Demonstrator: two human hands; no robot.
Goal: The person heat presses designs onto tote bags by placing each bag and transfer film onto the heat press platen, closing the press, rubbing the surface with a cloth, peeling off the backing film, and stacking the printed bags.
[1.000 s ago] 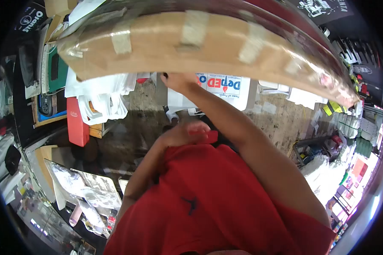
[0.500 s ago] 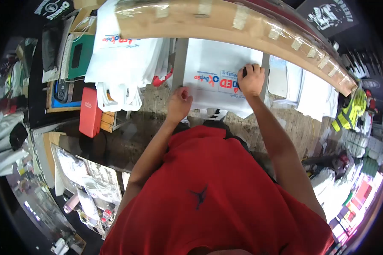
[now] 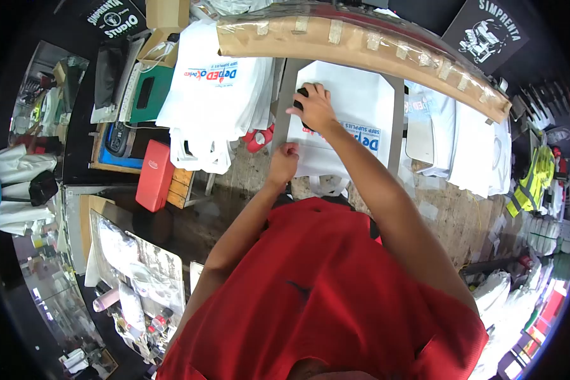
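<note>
A white printed tote bag (image 3: 356, 95) with blue and red lettering lies flat on a grey board (image 3: 396, 120) in front of me. My right hand (image 3: 318, 113) rests on the bag's upper left part, its fingers closed around a small black object (image 3: 301, 97). That object's kind is not clear, as the hand covers much of it. At the bag's lower left edge is my left hand (image 3: 284, 164), with curled fingertips close together. Whether they pinch the bag's edge is hidden. The bag's handle (image 3: 329, 185) hangs over the near side.
Stacked printed bags (image 3: 215, 95) lie to the left, handles hanging down. More white bags (image 3: 468, 145) lie at right. A long taped cardboard piece (image 3: 361, 41) spans the far side. A red box (image 3: 153, 176) stands left, near a wooden crate (image 3: 180, 189).
My right hand has moved leftward and farther away across the bag, with the black object still in it. My left hand stays by the bag's left edge. The camera view has shifted.
</note>
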